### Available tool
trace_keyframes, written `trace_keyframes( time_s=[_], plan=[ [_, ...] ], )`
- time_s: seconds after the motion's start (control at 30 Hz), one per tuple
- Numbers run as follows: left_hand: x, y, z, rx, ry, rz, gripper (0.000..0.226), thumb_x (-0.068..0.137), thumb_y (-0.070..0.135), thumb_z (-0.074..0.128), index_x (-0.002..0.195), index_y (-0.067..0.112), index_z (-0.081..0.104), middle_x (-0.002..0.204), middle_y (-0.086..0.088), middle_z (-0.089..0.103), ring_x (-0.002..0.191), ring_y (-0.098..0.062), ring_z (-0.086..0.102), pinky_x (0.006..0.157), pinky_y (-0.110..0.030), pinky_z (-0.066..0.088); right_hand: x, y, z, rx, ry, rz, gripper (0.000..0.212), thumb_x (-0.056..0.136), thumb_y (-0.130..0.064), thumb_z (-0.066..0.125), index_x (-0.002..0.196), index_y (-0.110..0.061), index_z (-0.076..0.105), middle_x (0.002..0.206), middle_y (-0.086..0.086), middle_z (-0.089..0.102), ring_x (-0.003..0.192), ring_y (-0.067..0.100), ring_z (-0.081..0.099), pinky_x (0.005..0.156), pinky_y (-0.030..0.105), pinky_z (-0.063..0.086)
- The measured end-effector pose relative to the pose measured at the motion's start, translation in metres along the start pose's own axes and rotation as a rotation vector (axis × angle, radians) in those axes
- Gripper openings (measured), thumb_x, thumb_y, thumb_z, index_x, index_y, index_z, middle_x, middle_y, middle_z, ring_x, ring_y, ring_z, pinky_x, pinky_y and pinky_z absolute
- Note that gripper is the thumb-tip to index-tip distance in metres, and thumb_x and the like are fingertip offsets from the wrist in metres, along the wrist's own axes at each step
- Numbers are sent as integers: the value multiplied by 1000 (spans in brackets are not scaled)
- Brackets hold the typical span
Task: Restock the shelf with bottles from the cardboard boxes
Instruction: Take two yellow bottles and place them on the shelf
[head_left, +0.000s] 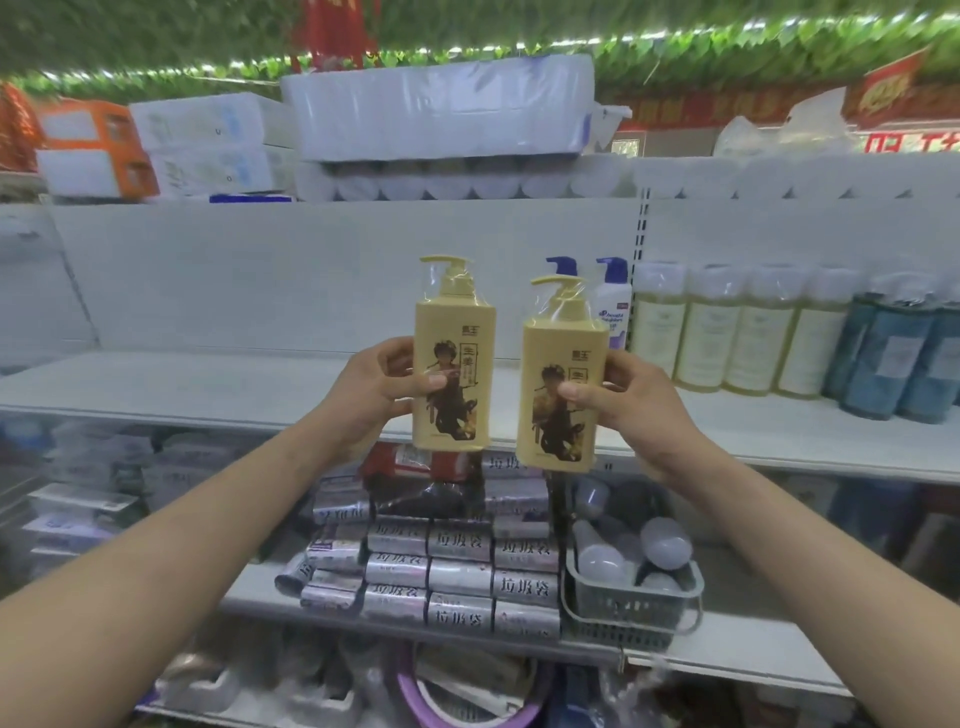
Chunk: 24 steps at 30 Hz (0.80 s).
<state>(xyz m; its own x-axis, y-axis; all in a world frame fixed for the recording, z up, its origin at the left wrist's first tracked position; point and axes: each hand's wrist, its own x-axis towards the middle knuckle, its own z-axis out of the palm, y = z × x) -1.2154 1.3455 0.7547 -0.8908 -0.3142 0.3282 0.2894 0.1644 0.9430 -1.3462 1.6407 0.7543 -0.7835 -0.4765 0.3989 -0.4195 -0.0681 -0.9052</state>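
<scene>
Gripped left bottle (454, 364) upright in left hand (387, 387), right bottle (563, 384) upright in right hand (631, 400), short of shelf (208, 384) just beyond both.

A yellow plastic pump bottle (453, 364) in the left hand (387, 387) is held just left of a second yellow pump bottle (563, 384) in the right hand (628, 400), both before a white metal shelf (208, 384). On the tier below, a grey plastic basket (634, 608) sits right of stacked silver rolls (460, 577).
</scene>
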Motion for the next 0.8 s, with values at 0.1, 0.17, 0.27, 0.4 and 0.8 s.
trace_keyframes(
  time_s=[0.1, 0.17, 0.27, 0.4, 0.8],
  plan=[
    [19, -10, -18, 2, -27, 2, 59, 78, 19, 91, 133, 16, 68, 129, -7, 76, 121, -29, 73, 99, -53, 60, 21, 11, 17, -7, 16, 18, 36, 87, -19, 87, 120, -21, 74, 113, -5, 81, 112, 20, 74, 101, 55, 58],
    [34, -15, -32, 20, -45, -3, 60, 79, 19, 92, 134, 16, 66, 128, -6, 77, 121, -29, 73, 101, -55, 59, 36, 19, 28, -19, 25, 39, 37, 87, -22, 87, 122, -25, 74, 113, -7, 80, 111, 17, 75, 100, 53, 58],
    [60, -22, -52, 26, -59, -9, 61, 77, 20, 91, 133, 17, 66, 127, -4, 77, 120, -27, 73, 104, -58, 56, 60, 30, 41, -42, 31, 68, 38, 85, -27, 88, 120, -31, 73, 112, -11, 80, 104, 7, 75, 95, 46, 60],
    [99, -33, -67, 22, -95, -3, 64, 76, 21, 90, 134, 16, 65, 127, -4, 77, 120, -25, 74, 102, -56, 57, 78, 43, 42, -55, 88, 82, 39, 85, -28, 88, 121, -30, 73, 112, -11, 80, 104, 9, 75, 91, 41, 58],
    [212, -99, -2, -31, -216, -20, 54, 85, 6, 88, 132, 16, 63, 124, -2, 78, 119, -26, 73, 101, -47, 60, 67, 28, 0, -86, 216, 71, 40, 83, -20, 86, 121, -24, 72, 111, -5, 81, 103, 9, 77, 74, 24, 62]
  ],
)
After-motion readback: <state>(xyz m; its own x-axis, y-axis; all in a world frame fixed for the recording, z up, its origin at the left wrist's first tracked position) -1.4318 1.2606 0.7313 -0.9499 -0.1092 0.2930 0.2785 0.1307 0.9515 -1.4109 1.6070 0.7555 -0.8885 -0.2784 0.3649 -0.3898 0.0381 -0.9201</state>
